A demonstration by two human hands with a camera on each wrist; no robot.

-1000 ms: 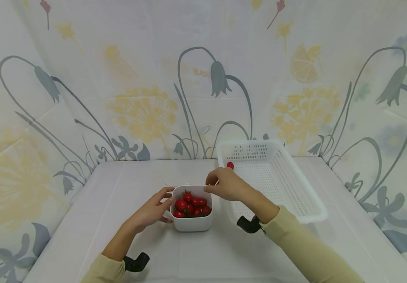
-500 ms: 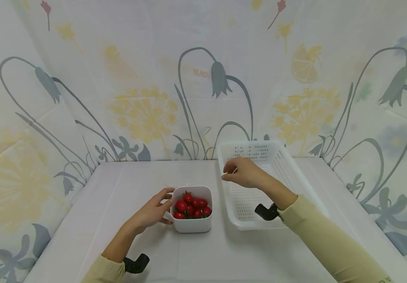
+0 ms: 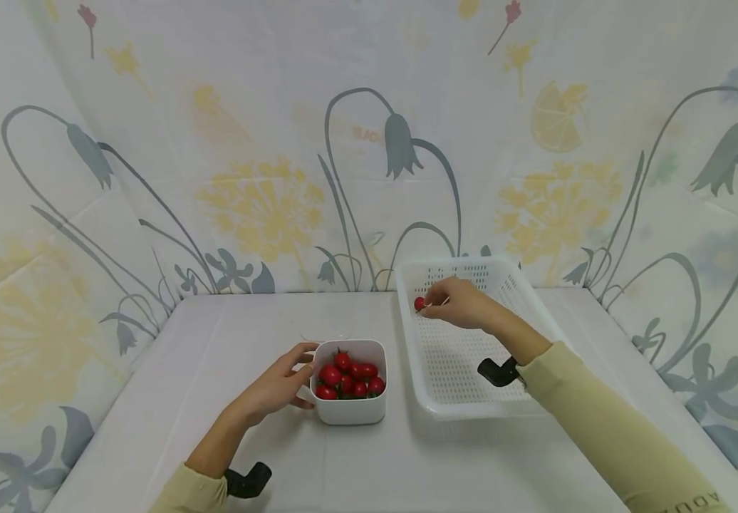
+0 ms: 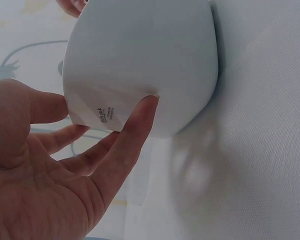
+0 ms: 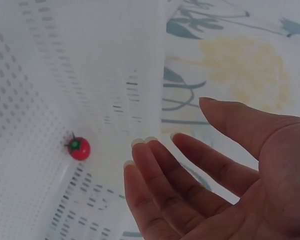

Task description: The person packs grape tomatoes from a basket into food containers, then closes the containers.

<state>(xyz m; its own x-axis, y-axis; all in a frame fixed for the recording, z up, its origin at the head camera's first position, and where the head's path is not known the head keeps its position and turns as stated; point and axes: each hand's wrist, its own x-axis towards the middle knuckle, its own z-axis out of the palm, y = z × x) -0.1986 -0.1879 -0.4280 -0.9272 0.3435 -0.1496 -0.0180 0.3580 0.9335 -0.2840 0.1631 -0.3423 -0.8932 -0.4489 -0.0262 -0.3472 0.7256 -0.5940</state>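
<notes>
A white square bowl (image 3: 350,412) holds several red cherry tomatoes (image 3: 348,378). My left hand (image 3: 300,375) rests against the bowl's left side with straight fingers (image 4: 135,130) and thumb touching the bowl (image 4: 155,55). My right hand (image 3: 432,299) hovers over the far left corner of a white perforated basket (image 3: 409,342), to the right of the bowl. Its fingers are spread and hold nothing. One cherry tomato (image 3: 419,303) lies on the basket floor just beyond the fingertips. The right wrist view shows this tomato (image 5: 80,148) beside the basket wall (image 5: 115,60), apart from the right hand (image 5: 172,125).
A white cloth covers the table (image 3: 228,342). Floral-print fabric walls (image 3: 266,199) close it in at the back and on both sides. A black wrist mount (image 3: 247,478) sits on the left forearm and another (image 3: 497,371) on the right.
My right hand has moved from above the bowl to the basket's far left corner and opened. The left hand and bowl have stayed put.
</notes>
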